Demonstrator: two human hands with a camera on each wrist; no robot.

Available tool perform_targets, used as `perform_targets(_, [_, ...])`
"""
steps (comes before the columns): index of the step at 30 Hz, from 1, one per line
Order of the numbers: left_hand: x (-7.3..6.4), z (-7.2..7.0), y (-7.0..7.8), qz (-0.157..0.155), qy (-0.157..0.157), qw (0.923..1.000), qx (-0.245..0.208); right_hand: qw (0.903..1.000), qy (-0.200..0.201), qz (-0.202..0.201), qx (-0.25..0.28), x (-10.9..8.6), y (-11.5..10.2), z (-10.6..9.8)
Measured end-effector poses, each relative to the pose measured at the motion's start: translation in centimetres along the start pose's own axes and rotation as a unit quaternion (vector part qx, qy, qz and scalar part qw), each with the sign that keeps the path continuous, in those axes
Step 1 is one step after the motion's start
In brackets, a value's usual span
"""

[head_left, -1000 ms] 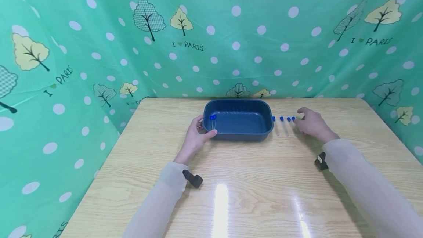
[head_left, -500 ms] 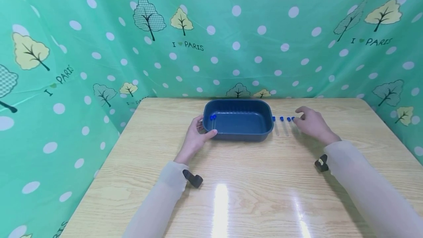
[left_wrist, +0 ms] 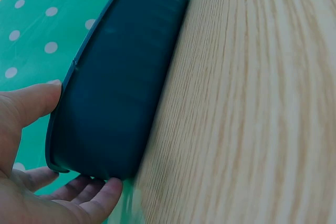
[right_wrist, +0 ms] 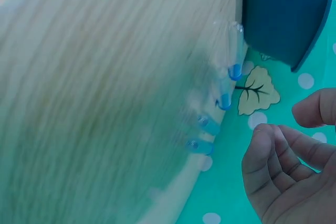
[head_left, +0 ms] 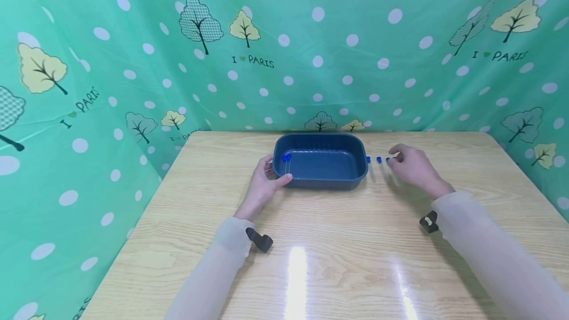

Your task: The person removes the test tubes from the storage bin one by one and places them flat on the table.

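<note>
In the head view my left hand (head_left: 263,185) holds the left end of a dark blue plastic basin (head_left: 320,185). Its thumb lies at the front rim and its other fingers are round the side; the left wrist view shows the fingertips under the basin's end. Inside, at the left, two clear tubes with blue caps (head_left: 286,157) lie side by side. Right of the basin, several more such tubes (right_wrist: 235,51) lie in a row. My right hand (head_left: 414,168) hovers over the row's right end, thumb and fingers apart with nothing between them, overlapping part of the row.
The wood-grain table (head_left: 346,241) carries the basin and tubes. A green dotted cloth (head_left: 320,78) printed with trees hangs behind the table and along its sides. A black wrist strap (head_left: 260,240) sits on the left sleeve, another strap (head_left: 429,221) on the right.
My right hand has shifted slightly left over the capped tubes and now covers the rightmost cap. My left hand and the basin stay in place.
</note>
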State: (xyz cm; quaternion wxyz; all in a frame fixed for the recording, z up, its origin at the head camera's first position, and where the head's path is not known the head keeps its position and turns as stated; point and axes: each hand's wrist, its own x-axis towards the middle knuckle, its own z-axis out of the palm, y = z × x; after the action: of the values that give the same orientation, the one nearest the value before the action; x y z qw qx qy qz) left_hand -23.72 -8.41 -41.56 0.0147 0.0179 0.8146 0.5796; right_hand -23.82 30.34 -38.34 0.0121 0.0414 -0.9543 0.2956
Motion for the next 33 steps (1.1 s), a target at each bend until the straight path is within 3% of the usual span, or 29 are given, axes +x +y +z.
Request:
perform_targets(12, [0.2, 0.1, -0.1, -0.003, -0.001, 1.0, -0.001, 0.9997, -0.001, -0.025, -0.007, -0.6, -1.8, 0.4])
perform_targets(33, [0.1, 0.0, -0.1, -0.008, 0.001, 1.0, 0.002, 0.9952, 0.052, -0.08, -0.02, -0.8, -4.3, 1.6])
